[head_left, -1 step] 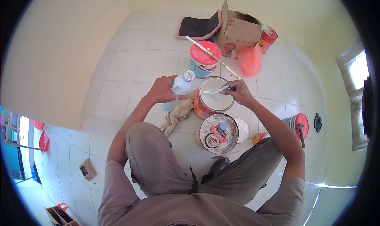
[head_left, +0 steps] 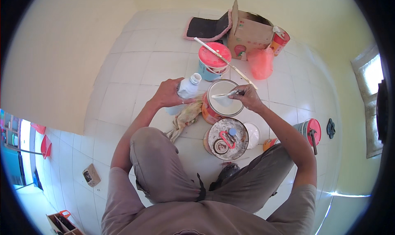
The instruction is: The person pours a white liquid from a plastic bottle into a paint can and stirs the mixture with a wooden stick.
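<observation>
My left hand (head_left: pixel 169 94) is wrapped round a white bottle (head_left: pixel 189 88) with no cap on its neck; the bottle leans to the right. In my right hand (head_left: pixel 250 98) a small white cup (head_left: pixel 223 100) is pinched by its rim between thumb and fingers. The cup hangs over an open paint can (head_left: pixel 209 116) filled with white paint. Whether anything is in the cup, I cannot tell. Beside the can, below the bottle, lies a stained rag (head_left: pixel 187 116). Nearer to me stands a closed, paint-smeared tin (head_left: pixel 215 131) with a red handle and a blue cap.
Beyond the can stands a red-lidded bucket (head_left: pixel 208 71) with a long stick (head_left: pixel 212 51) across it. Farther back are a cardboard box (head_left: pixel 249 38), a pink plastic bag (head_left: pixel 261 64) and a dark mat (head_left: pixel 209 28). Another red-lidded bucket (head_left: pixel 314 129) stands at the right.
My right hand has moved slightly toward me, and more of the stick's near end shows behind it. The left hand keeps its hold on the bottle.
</observation>
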The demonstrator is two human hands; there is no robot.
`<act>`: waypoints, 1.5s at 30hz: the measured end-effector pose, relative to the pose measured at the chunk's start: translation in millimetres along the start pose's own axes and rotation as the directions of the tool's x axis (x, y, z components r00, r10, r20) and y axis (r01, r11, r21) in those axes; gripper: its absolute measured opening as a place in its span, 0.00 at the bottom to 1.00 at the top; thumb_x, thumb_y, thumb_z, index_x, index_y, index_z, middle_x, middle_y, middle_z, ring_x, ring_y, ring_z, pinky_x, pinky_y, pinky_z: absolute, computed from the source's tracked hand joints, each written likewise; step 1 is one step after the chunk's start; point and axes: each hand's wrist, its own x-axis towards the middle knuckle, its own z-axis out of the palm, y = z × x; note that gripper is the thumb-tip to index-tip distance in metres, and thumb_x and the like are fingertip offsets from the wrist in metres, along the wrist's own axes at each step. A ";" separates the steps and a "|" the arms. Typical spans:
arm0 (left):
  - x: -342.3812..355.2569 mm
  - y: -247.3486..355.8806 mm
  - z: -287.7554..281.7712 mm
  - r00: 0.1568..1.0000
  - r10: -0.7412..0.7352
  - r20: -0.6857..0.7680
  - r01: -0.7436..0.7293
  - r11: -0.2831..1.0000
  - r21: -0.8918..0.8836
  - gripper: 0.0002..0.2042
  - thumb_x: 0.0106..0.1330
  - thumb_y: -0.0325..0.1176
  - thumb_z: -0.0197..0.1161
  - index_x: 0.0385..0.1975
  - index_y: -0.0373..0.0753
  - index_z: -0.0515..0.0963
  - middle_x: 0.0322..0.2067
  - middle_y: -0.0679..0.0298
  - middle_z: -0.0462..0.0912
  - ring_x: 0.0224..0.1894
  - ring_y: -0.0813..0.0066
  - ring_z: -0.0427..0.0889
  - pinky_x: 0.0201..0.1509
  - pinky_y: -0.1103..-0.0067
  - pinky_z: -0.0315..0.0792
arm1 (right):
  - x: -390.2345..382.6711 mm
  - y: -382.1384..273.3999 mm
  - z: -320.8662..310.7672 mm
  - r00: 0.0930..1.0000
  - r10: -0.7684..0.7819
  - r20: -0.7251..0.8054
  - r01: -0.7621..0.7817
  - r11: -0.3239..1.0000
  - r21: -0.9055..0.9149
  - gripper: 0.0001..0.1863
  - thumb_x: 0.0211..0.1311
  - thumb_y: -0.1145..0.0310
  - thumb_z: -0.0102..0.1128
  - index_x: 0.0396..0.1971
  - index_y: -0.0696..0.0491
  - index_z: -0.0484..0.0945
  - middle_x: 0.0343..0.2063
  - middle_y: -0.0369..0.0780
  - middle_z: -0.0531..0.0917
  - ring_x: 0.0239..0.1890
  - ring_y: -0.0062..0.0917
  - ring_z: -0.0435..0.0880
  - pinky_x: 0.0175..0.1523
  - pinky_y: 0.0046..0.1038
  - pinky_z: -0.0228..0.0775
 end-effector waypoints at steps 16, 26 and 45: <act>-17.1 -17.2 -6.1 0.995 -0.086 -0.055 0.082 0.995 -0.056 0.34 0.45 0.51 0.84 0.51 0.40 0.82 0.41 0.57 0.90 0.44 0.62 0.90 0.54 0.67 0.82 | 19.6 6.9 34.7 0.999 -0.036 -0.021 0.038 0.995 0.095 0.07 0.60 0.71 0.74 0.33 0.59 0.88 0.26 0.32 0.86 0.29 0.12 0.76 0.36 0.22 0.71; -1.2 3.9 8.6 0.997 -0.075 0.018 0.074 0.995 0.063 0.37 0.44 0.56 0.82 0.52 0.39 0.81 0.41 0.55 0.90 0.43 0.59 0.90 0.54 0.66 0.82 | 25.0 -30.9 -8.3 0.992 -0.048 -0.117 0.085 0.935 0.344 0.05 0.63 0.77 0.71 0.38 0.59 0.86 0.29 0.33 0.86 0.32 0.11 0.80 0.40 0.18 0.74; 32.4 40.4 25.0 0.958 0.217 0.185 -0.251 0.950 0.187 0.35 0.47 0.61 0.75 0.46 0.38 0.81 0.35 0.50 0.88 0.38 0.50 0.87 0.46 0.62 0.80 | 0.4 -135.8 -79.0 0.995 -0.102 0.009 0.100 0.957 -0.273 0.03 0.59 0.76 0.73 0.33 0.59 0.88 0.24 0.32 0.84 0.26 0.10 0.75 0.33 0.20 0.69</act>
